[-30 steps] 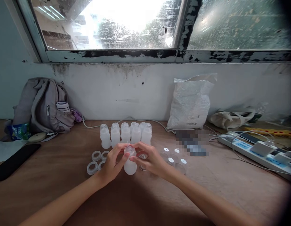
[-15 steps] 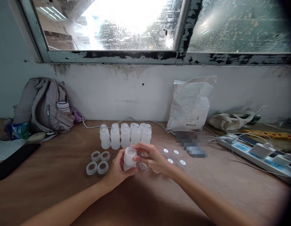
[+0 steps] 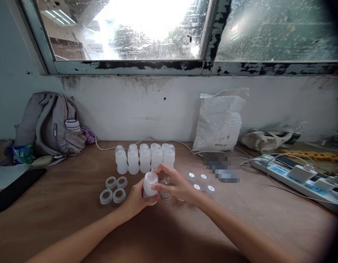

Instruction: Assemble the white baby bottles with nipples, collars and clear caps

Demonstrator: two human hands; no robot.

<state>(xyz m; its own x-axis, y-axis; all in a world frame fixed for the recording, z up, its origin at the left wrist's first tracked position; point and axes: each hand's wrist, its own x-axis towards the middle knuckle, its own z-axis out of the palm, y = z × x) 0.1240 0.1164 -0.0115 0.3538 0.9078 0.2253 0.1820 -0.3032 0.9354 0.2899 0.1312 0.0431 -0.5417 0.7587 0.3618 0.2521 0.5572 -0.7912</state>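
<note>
My left hand (image 3: 138, 197) is wrapped round a small frosted baby bottle (image 3: 150, 188), which it keeps nearly upright above the table. A clear teat (image 3: 152, 172) points up from the bottle's top. Curved over that top from the right is my right hand (image 3: 171, 182); its thumb rests against the bottle's side and the index finger is near the teat's tip. Loose clear teats (image 3: 165, 195) lie just under the right hand, partly hidden. Left of the bottle are several translucent screw rings (image 3: 119, 195). Several clear discs with white centres (image 3: 196, 187) lie to the right.
Several frosted bottles (image 3: 133, 160) stand in rows behind my hands. A backpack (image 3: 48, 124) and a black phone-like slab (image 3: 18, 190) are at the left. At the right are a white plastic bag (image 3: 219, 122), a cloth bag (image 3: 263, 140) and a power strip (image 3: 297, 179) with cables.
My right fingers have lifted and loosened a little round the bottle's top, so the teat shows more. The left hand keeps its grip, and the view has shifted slightly.
</note>
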